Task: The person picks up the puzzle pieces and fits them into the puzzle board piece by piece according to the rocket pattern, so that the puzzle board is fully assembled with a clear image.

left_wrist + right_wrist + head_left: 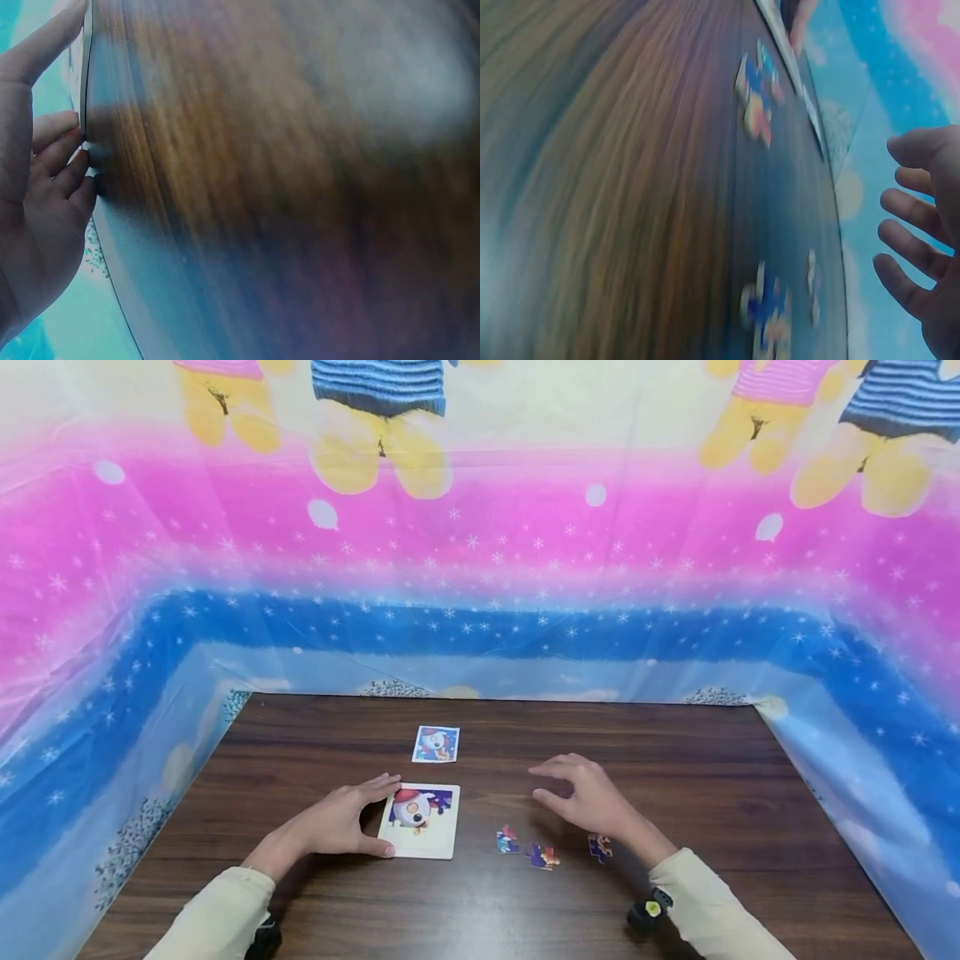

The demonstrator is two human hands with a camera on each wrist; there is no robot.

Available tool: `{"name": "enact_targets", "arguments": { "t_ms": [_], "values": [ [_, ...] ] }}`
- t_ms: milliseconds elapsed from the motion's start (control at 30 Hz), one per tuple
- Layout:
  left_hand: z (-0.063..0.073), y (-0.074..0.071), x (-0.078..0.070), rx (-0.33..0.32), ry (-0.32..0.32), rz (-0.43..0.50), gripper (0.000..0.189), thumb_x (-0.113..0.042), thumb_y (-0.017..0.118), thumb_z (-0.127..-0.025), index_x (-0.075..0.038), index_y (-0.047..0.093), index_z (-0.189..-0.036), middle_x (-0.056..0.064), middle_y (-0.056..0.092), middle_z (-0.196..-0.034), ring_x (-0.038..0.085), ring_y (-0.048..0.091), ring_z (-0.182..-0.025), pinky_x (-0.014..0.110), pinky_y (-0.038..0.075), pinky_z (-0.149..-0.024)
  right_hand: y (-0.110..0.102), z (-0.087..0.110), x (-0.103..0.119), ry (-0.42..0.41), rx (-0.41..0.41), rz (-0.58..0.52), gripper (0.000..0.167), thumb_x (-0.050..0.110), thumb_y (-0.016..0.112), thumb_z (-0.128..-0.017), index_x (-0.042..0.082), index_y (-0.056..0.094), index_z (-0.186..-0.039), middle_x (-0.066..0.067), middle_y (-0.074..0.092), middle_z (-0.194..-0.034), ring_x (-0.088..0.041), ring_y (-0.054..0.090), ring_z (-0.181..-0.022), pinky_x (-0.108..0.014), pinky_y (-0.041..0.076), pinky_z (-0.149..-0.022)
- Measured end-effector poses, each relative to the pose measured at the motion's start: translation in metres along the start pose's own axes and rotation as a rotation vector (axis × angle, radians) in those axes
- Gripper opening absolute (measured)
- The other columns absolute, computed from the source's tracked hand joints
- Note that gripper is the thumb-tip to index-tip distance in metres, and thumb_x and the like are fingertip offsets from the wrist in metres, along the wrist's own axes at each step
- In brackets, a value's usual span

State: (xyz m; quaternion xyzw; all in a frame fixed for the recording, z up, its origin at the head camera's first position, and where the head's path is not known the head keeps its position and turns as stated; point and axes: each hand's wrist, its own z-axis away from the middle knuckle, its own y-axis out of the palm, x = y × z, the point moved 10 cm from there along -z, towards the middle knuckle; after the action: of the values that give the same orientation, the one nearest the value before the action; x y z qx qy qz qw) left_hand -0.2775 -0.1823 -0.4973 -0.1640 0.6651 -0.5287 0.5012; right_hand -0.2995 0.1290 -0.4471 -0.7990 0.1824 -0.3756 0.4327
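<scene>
A cream puzzle board (424, 843) lies on the table, partly filled with a picture of a white animal in a red hat. My left hand (337, 817) holds it by its left edge, thumb at the near corner and fingertips at the far one. My right hand (588, 797) is raised over the table, fingers loosely bent, holding nothing. Loose puzzle pieces lie between board and right hand: a blue-and-red piece (507, 839), a purple-and-orange piece (543, 857) and a dark piece (600, 847) by the wrist. Another small piece (813, 286) shows in the right wrist view.
A small picture card (436, 744) with a similar picture lies beyond the board. The brown wooden table (337, 914) is enclosed at the back and sides by a printed cloth (480, 627) in pink and blue.
</scene>
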Motion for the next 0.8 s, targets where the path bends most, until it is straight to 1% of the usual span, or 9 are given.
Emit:
{"name": "enact_targets", "arguments": {
  "t_ms": [67, 133, 333, 533, 800],
  "values": [
    [0.0, 0.0, 0.0, 0.001, 0.0, -0.001, 0.107, -0.065, 0.082, -0.075, -0.006, 0.043, -0.156, 0.016, 0.038, -0.162, 0.039, 0.037, -0.147, 0.065, 0.033, -0.113, -0.003, 0.004, -0.009, 0.009, -0.004, 0.015, 0.035, 0.032, 0.073, -0.096, 0.014, 0.075, -0.126, 0.0, 0.072, -0.122, -0.02, 0.066, -0.112, -0.045, 0.056, -0.089],
    [0.0, 0.0, 0.0, 0.002, -0.002, -0.002, 0.107, -0.065, 0.082, -0.075, -0.006, 0.043, -0.156, 0.016, 0.038, -0.162, 0.039, 0.037, -0.147, 0.064, 0.034, -0.113, -0.006, 0.008, -0.019, 0.022, -0.006, 0.034, 0.035, 0.032, 0.074, -0.095, 0.014, 0.075, -0.125, 0.0, 0.072, -0.121, -0.022, 0.066, -0.115, -0.048, 0.055, -0.095],
    [0.0, 0.0, 0.0, 0.009, -0.007, 0.002, 0.107, -0.065, 0.081, -0.076, -0.006, 0.042, -0.156, 0.016, 0.038, -0.162, 0.039, 0.037, -0.147, 0.064, 0.033, -0.113, -0.012, 0.016, -0.045, 0.069, 0.004, 0.064, 0.036, 0.031, 0.076, -0.092, 0.012, 0.075, -0.123, -0.003, 0.073, -0.122, -0.025, 0.066, -0.116, -0.051, 0.053, -0.096],
    [0.001, 0.001, 0.0, 0.015, -0.012, 0.006, 0.107, -0.065, 0.081, -0.076, -0.007, 0.042, -0.157, 0.015, 0.037, -0.163, 0.04, 0.035, -0.148, 0.065, 0.033, -0.113, -0.013, 0.021, -0.059, 0.071, 0.018, 0.079, 0.034, 0.025, 0.078, -0.089, 0.011, 0.076, -0.121, -0.004, 0.073, -0.119, -0.026, 0.067, -0.112, -0.052, 0.054, -0.095],
    [0.001, 0.001, 0.0, 0.017, -0.019, 0.007, 0.108, -0.066, 0.081, -0.076, -0.008, 0.041, -0.157, 0.015, 0.036, -0.163, 0.039, 0.035, -0.148, 0.066, 0.032, -0.113, -0.009, 0.025, -0.073, 0.08, 0.064, 0.116, 0.033, 0.019, 0.077, -0.086, 0.015, 0.077, -0.119, -0.002, 0.072, -0.118, -0.024, 0.066, -0.112, -0.05, 0.054, -0.095]
  ]
}}
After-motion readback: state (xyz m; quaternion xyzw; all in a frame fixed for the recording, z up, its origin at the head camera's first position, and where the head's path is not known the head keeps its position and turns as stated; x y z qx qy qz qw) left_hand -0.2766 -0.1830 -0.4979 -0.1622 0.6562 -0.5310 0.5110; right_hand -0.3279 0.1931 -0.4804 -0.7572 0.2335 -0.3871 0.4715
